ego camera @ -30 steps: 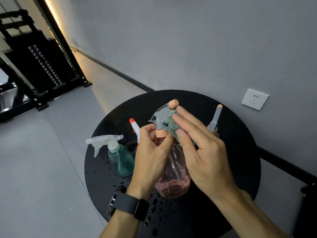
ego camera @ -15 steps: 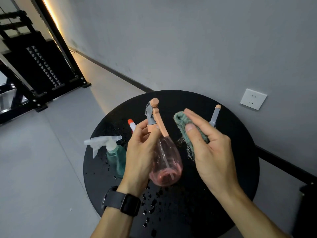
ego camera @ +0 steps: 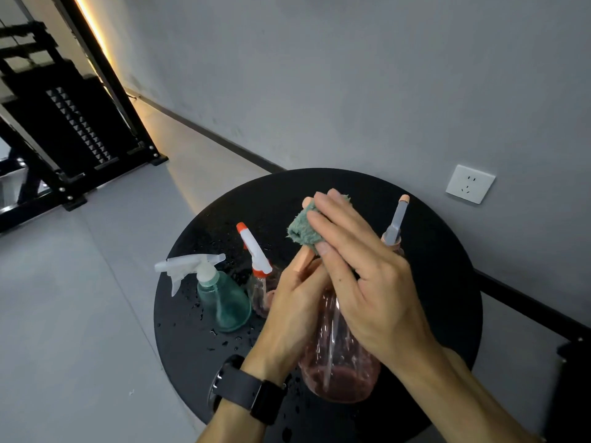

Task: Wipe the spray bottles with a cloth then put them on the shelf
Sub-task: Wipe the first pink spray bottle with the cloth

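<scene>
Head view: a round black table [ego camera: 441, 282] stands against a grey wall, its top dotted with water drops. Above the middle of the table, the left hand [ego camera: 294, 311] grips the neck of a pink spray bottle [ego camera: 339, 362] with a peach trigger head, holding it upright and clear of the tabletop. The right hand [ego camera: 361, 276] presses a green cloth [ego camera: 302, 228] against that trigger head, fingers fairly straight over the cloth and thumb hidden, so whether it pinches the cloth cannot be told for sure. A dark watch [ego camera: 252, 394] sits on the left wrist.

On the table's left side stands a teal spray bottle [ego camera: 224, 298] with a white trigger; just beside it, nearer the table's middle, a clear bottle with an orange-tipped white sprayer [ego camera: 256, 257]. Behind the right hand, a grey-and-peach sprayer head [ego camera: 395, 222] rises from another bottle. A black shelf rack [ego camera: 64, 129] stands well apart, far left of the table.

The step in hand looks like wiping the pink bottle's sprayer. Next, the cloth likely needs to travel down the wet body before the bottle goes to the rack; three bottles wait untouched.
</scene>
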A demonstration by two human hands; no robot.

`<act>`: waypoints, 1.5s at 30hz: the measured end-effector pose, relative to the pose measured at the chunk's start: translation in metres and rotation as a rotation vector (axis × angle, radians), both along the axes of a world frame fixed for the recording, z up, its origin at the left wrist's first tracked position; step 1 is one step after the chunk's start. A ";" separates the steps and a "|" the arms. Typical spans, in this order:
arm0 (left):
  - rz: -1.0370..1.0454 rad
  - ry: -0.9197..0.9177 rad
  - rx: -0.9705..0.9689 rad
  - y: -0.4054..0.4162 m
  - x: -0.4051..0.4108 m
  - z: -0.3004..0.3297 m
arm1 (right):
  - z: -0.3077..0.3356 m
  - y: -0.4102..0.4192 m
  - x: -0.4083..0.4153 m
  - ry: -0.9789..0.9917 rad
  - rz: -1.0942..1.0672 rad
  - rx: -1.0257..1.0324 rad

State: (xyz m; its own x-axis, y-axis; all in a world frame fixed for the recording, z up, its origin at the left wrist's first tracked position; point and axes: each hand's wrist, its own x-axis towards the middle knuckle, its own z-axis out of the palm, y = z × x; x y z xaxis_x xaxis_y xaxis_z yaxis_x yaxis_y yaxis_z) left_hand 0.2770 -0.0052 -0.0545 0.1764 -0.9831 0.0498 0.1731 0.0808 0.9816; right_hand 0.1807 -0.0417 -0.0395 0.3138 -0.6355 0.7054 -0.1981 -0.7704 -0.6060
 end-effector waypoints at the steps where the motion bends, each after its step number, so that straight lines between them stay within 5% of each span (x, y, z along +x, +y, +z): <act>1: 0.003 -0.004 -0.010 0.001 0.000 0.000 | -0.001 0.000 0.000 0.019 0.001 -0.021; 17: 0.071 0.355 -0.016 0.000 0.020 0.002 | -0.021 -0.019 -0.022 0.093 -0.035 0.162; 28: 0.025 0.079 -0.039 -0.003 0.007 0.002 | -0.006 -0.007 -0.007 0.008 0.003 0.077; 35: 0.037 0.151 -0.010 -0.003 0.008 0.003 | -0.021 -0.015 -0.022 0.066 -0.026 0.195; 45: 0.209 -0.278 0.061 -0.017 -0.002 -0.016 | -0.017 -0.024 -0.043 -0.043 -0.182 0.275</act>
